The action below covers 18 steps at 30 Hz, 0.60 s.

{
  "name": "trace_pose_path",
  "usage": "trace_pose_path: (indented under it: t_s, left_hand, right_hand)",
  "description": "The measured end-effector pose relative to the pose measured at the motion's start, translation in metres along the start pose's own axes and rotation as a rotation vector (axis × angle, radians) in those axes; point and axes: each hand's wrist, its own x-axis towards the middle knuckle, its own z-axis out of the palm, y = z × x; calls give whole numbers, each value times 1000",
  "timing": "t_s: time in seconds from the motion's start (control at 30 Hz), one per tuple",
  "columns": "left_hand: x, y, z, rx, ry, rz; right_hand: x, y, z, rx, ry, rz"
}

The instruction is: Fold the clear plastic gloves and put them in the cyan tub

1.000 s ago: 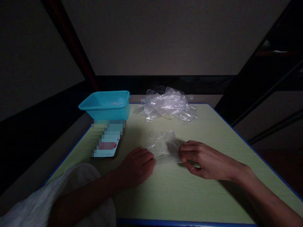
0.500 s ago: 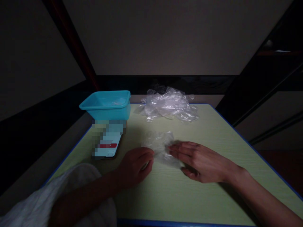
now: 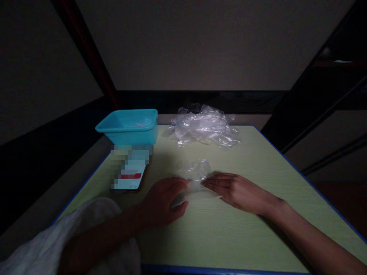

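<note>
A small crumpled clear plastic bag (image 3: 196,172) lies on the table between my two hands. My left hand (image 3: 164,200) is at its left edge, the fingers curved over the plastic and the thumb held apart below. From the right, my right hand (image 3: 235,191) has its fingers pressed together on the bag's near right part, the thumb tucked out of sight underneath. The bag's near edge is partly covered by the fingers and blurred.
A heap of clear plastic bags (image 3: 205,126) sits at the table's far edge. At the back left stands a blue plastic basin (image 3: 129,133), with a lit phone (image 3: 132,172) in front of it. The pale table (image 3: 218,240) has a blue rim; a wall rises behind.
My left thumb has moved away from the fingers, opening a gap. The fingers of my right hand have drawn together, with the thumb now hidden, and the bag's near part has shifted away from me.
</note>
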Motion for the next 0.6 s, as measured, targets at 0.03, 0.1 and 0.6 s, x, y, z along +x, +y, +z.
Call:
trace_pose_path:
  t_s: [0.03,0.1,0.6]
  left_hand:
    - [0,0,0,11,-35,-27]
    - [0,-1,1,27,-103,-86]
    - [1,-1,-8,-194,-227,-213]
  right_hand:
    - [0,1,-1,21,4,4]
    - [0,3,-3,74,8,22]
    - [-2,1,-14,223,-80,69]
